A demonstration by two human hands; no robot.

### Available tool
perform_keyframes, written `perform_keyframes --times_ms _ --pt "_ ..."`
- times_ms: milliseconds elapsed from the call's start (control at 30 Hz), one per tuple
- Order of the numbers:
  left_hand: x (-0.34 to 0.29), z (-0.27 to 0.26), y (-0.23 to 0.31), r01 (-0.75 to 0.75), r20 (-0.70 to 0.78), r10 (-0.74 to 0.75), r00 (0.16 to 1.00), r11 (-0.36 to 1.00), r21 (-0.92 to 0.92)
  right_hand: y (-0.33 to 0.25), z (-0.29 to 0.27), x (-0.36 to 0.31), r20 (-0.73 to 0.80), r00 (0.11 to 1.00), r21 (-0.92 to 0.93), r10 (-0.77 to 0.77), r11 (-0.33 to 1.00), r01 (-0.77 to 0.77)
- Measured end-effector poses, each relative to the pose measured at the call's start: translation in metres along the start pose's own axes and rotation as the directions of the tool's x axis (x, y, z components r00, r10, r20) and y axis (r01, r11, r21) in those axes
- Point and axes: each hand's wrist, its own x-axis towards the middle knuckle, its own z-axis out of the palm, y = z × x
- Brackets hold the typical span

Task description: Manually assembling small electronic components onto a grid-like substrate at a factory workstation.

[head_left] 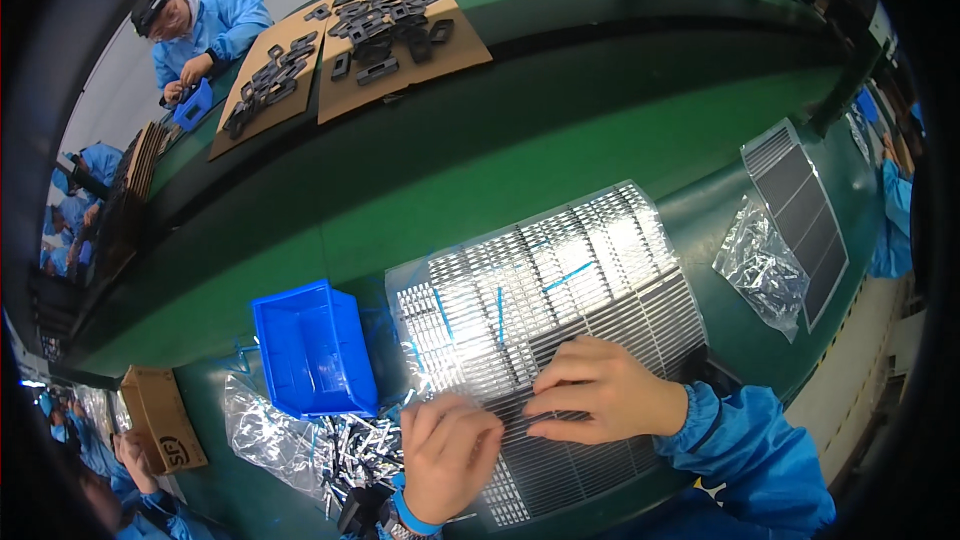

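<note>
A large black slotted tray [640, 310] lies on the green bench in front of me, many of its rows filled with shiny small metal parts and a few thin blue strips. My left hand [447, 457] is curled with fingers together at the tray's near left edge; whether it pinches a part is hidden. My right hand [598, 392] lies flat on the tray's near rows, fingers pointing left. A pile of loose shiny metal parts [352, 448] on clear plastic lies just left of my left hand.
A blue plastic bin [312, 348] stands left of the tray. A second slotted tray [806, 216] and a clear bag of parts [763, 265] lie at right. Cardboard sheets [466, 48] with several black frames sit beyond the green conveyor [420, 190]. Other people in blue coats work at the left.
</note>
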Motion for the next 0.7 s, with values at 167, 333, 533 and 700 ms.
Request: perform_keyframes --times_ms 167,333,533,700 --pt "-0.0003 -0.0003 0.0007 0.011 0.004 -0.01 1.0 0.999 -0.046 0.0006 0.0009 0.0012 0.034 0.999 0.024 -0.036 0.999 0.036" --pt "0.0002 -0.0012 0.0006 0.029 0.066 -0.01 0.998 0.958 -0.285 -0.0046 0.0044 0.0022 0.091 0.992 0.025 -0.084 0.996 0.082" --pt "0.0009 -0.0016 -0.0007 0.091 0.074 -0.069 0.995 0.932 -0.352 -0.0036 0.0081 0.002 0.084 0.996 0.086 -0.015 0.996 0.008" --pt "0.0002 -0.0017 0.0 0.089 0.07 -0.069 0.995 0.931 -0.354 -0.0054 0.0078 0.002 0.106 0.994 0.151 -0.008 0.989 -0.008"
